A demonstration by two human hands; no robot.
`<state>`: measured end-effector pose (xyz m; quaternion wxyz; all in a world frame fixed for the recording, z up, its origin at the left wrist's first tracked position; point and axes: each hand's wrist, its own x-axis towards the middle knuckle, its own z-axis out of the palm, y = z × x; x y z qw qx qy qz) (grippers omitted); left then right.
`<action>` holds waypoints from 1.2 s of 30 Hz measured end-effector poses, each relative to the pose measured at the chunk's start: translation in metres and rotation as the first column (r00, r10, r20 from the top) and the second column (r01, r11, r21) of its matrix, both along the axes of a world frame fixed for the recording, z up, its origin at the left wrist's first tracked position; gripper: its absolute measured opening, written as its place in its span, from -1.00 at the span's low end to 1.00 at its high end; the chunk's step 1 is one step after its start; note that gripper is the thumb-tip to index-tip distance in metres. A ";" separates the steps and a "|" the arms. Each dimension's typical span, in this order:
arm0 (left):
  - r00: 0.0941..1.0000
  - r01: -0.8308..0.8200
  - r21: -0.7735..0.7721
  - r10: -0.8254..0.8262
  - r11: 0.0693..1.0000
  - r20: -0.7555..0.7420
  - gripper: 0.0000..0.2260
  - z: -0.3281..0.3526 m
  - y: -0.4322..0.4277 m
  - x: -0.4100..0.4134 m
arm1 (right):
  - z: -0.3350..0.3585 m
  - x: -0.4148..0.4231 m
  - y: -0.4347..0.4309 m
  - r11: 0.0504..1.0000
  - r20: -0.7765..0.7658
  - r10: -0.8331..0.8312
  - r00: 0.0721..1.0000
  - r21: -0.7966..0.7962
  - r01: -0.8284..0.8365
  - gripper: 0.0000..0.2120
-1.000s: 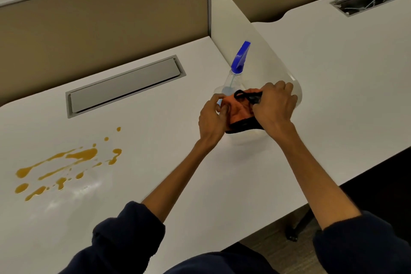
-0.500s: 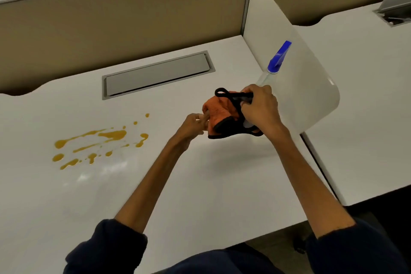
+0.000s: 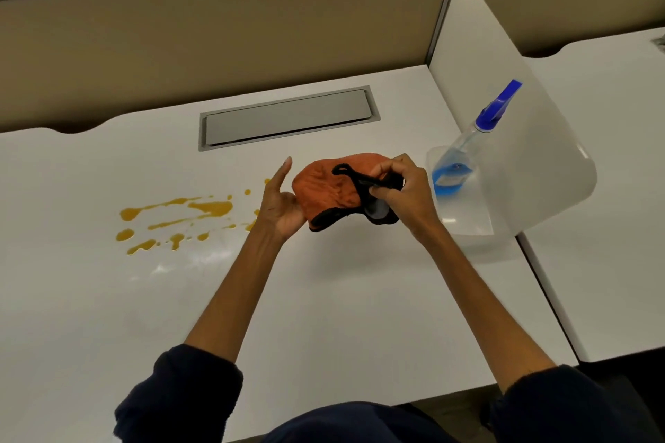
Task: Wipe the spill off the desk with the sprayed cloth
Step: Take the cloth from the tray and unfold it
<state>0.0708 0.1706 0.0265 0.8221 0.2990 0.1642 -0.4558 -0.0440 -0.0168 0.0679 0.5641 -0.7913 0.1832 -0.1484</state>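
An orange cloth [image 3: 327, 187] with a black edge and loop hangs above the white desk [image 3: 324, 298], held between both hands. My right hand [image 3: 403, 196] pinches the cloth's black loop and right side. My left hand [image 3: 280, 201] cups the cloth's left edge from below, with the fingers pointing up. A yellow-orange spill [image 3: 180, 218] lies in splashes on the desk, left of my left hand. Part of the spill is hidden behind that hand.
A clear spray bottle [image 3: 464, 162] with a blue nozzle and blue liquid stands right of my right hand, against a white curved divider [image 3: 521, 140]. A grey cable flap [image 3: 288, 117] sits at the back. A beige partition wall rises behind the desk.
Both hands have carried the cloth left, away from the spray bottle and closer to the spill. My left hand has gone from pinching the cloth to cupping its left edge.
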 end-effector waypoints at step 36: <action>0.991 -0.014 -0.138 0.033 0.990 0.130 -0.20 -0.015 0.001 -0.024 | -0.024 0.027 0.007 0.863 -0.066 -0.234 0.970 0.446 0.239 -0.48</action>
